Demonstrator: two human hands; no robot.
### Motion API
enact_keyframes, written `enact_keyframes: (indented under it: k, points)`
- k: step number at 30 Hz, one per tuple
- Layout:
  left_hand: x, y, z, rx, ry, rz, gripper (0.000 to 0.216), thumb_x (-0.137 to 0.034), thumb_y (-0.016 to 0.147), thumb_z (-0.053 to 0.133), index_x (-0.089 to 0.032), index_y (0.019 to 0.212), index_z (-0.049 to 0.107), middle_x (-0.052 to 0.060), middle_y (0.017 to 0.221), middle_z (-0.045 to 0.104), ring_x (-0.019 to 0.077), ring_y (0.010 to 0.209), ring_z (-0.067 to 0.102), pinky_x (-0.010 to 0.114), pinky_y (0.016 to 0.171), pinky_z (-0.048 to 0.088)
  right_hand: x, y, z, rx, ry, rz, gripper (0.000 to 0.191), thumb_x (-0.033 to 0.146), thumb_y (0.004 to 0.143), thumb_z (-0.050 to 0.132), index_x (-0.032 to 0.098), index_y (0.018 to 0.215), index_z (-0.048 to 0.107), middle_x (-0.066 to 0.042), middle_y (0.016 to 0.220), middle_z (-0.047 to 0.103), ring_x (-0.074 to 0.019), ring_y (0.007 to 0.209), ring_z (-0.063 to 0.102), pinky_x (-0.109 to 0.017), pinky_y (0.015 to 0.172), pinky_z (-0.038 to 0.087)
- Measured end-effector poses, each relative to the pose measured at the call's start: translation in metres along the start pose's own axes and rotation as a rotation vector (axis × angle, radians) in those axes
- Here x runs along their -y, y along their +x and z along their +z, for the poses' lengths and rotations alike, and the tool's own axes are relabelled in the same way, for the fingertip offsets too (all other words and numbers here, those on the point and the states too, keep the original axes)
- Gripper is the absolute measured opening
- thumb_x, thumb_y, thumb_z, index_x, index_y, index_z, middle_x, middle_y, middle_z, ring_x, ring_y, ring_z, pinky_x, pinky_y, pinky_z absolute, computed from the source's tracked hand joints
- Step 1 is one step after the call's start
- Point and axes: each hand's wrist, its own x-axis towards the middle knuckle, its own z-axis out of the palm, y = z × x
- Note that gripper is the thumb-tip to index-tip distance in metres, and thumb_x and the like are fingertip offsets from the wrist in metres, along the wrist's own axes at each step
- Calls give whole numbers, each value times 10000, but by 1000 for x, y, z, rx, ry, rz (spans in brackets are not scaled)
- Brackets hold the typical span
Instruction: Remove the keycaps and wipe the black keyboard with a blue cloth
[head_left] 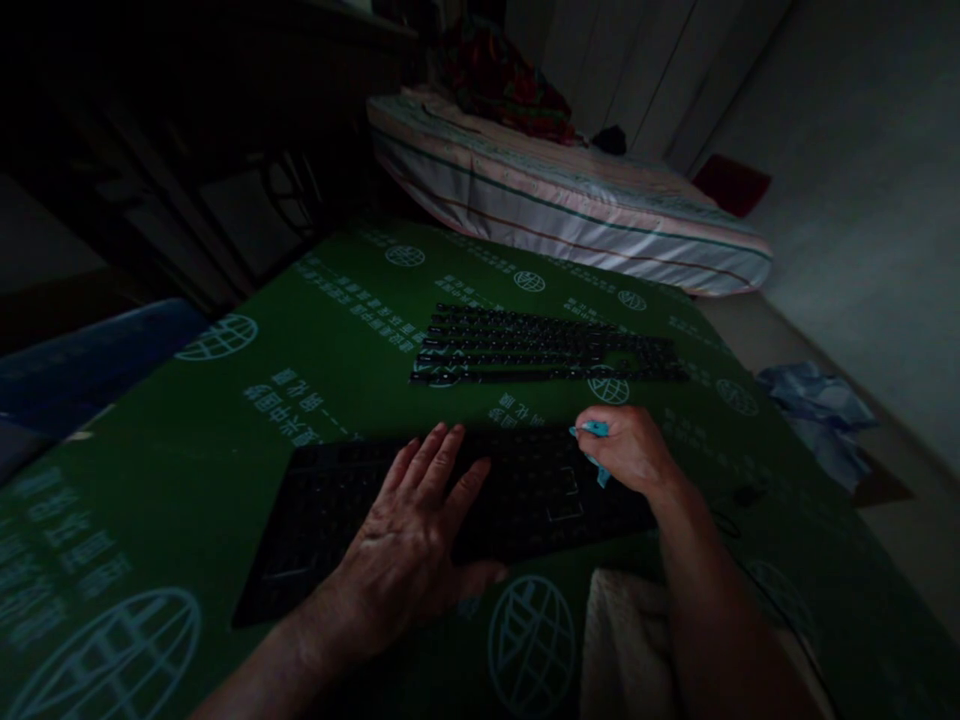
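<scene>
— Where's the keyboard (525, 495)?
— On the green cloth (337, 340) over the tabletop, along the near edge, lying flat.
— And the hands?
— The left hand (409, 540) lies flat on the keyboard's middle, grip open, fingers spread and pointing away. The right hand (628, 450) is at the keyboard's far right corner, grip closed around a small blue item (595, 430); it's too dark to tell what it is.
— Anything beyond?
— Keycaps (540, 345) in rows, laid out on the cloth nearer the far edge, apart from the keyboard. Past the tabletop there's a striped mattress (562, 195), and off the right edge a crumpled blue rag (817, 400) on the floor.
</scene>
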Motion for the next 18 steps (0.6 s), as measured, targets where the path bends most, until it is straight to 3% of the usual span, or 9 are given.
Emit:
enact_keyframes:
  k: [7, 12, 18]
  points:
    - [1, -1, 0, 16, 17, -2, 834, -629, 667, 702, -143, 1323, 533, 258, 1500, 325, 434, 1379, 304, 600, 1060, 345, 4, 1, 0, -47, 0, 25, 166, 294, 729, 544, 226, 710, 694, 27, 570, 588, -124, 547, 545, -218, 527, 386]
    - [1, 1, -3, 15, 37, 14, 826, -628, 666, 702, -132, 1308, 550, 265, 1484, 348, 445, 1356, 341, 594, 1041, 372, 3, 0, -2, 19, 57, 19, 152, 276, 702, 549, 215, 690, 688, 27, 541, 580, -114, 506, 530, -207, 484, 364]
    - [2, 2, -2, 4, 55, 24, 864, -657, 643, 701, -148, 1321, 534, 257, 1464, 388, 434, 1338, 379, 587, 1039, 376, -13, 1, -5, -104, 77, 87, 178, 318, 706, 562, 211, 712, 704, 16, 577, 606, -125, 542, 558, -209, 495, 384]
